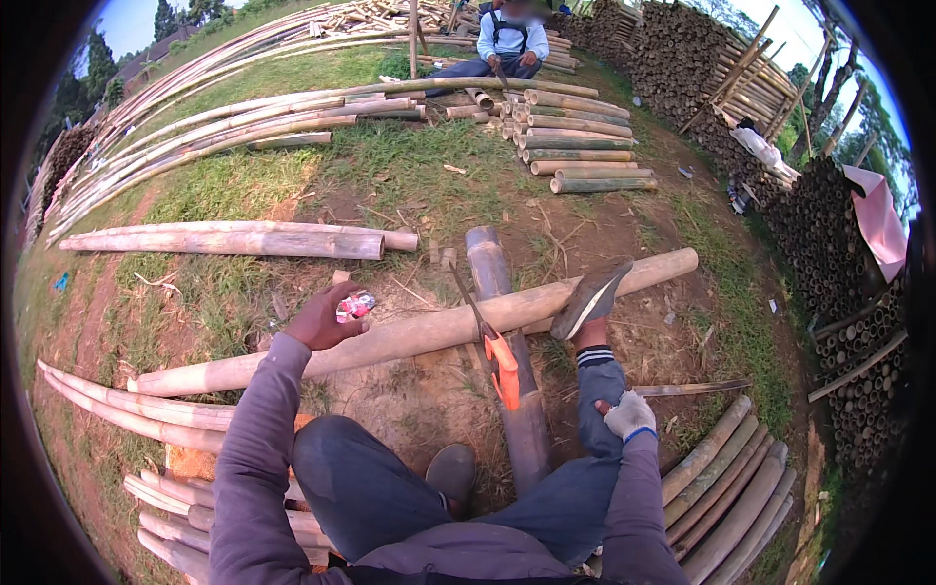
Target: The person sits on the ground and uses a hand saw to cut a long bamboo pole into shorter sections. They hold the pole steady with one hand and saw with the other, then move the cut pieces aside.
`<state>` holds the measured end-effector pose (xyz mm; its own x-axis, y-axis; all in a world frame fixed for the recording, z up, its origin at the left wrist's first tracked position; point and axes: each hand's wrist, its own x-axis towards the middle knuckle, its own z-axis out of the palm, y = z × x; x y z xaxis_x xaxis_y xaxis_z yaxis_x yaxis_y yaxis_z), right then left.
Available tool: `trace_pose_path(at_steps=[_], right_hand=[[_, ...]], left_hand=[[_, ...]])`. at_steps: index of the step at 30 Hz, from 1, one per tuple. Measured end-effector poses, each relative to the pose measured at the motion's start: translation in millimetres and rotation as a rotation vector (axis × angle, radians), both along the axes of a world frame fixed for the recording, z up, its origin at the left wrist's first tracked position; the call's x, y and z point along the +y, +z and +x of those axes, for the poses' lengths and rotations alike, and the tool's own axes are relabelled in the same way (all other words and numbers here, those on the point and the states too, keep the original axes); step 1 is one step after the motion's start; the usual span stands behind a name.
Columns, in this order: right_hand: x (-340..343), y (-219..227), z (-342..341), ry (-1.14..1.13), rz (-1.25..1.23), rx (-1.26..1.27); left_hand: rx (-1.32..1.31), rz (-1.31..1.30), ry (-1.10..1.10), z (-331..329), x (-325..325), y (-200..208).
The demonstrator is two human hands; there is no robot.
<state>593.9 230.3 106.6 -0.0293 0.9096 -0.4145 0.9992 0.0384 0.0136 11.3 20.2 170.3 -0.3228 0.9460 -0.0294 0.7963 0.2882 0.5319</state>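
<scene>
Nearest, a row of bamboo lengths (726,497) lies beside the right forearm, its upper ends bounding the grass there; the right hand (632,417), in a pale glove, rests on the right trouser leg (597,390), its grip curled, though I cannot tell whether anything is inside; a shoe (451,475) stands on the soil between the knees, with bare ground reaching forward from it to the long bamboo pole (419,338); just right of that soil, a darker bamboo piece (526,439) runs away from the body and under the pole, which lies across it; the orange-handled saw (503,370) leans at this crossing, its handle over the darker piece and its blade slanting past the pole's far edge; a second shoe (590,297) presses on the pole right of the saw, and the pole's right end juts out beyond it; the bare left hand (324,322) is over the pole's left half, finger and thumb spread around a red-and-white packet (356,306), though I cannot tell whether they clamp it; past a strip of grass lie two pale poles (234,242); farther off, a cut-bamboo pile (580,136) fronts a seated person (512,39).
</scene>
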Motion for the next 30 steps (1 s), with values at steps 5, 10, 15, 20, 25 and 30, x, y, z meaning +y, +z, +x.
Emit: trace_pose_path(at_steps=[5, 10, 15, 20, 25, 30], right_hand=[[-23, 11, -18, 0.100, 0.236, -0.013], [-50, -21, -58, 0.456, 0.581, 0.453], [-91, -13, -134, 0.483, 0.570, 0.790], [-96, -22, -198, 0.354, 0.485, 1.003], [-81, -51, -200, 0.195, 0.317, 1.226], [-78, -58, -200, 0.307, 0.462, 1.155]], left_hand=[[0.348, -0.552, 0.333, -22, -40, -105], [0.315, -0.601, 0.389, -26, -49, -144], [0.272, -0.549, 0.351, -27, -37, -155], [0.254, -0.564, 0.378, -32, -51, -149], [0.251, -0.549, 0.359, -33, -47, -150], [0.258, -0.547, 0.361, -34, -52, -154]])
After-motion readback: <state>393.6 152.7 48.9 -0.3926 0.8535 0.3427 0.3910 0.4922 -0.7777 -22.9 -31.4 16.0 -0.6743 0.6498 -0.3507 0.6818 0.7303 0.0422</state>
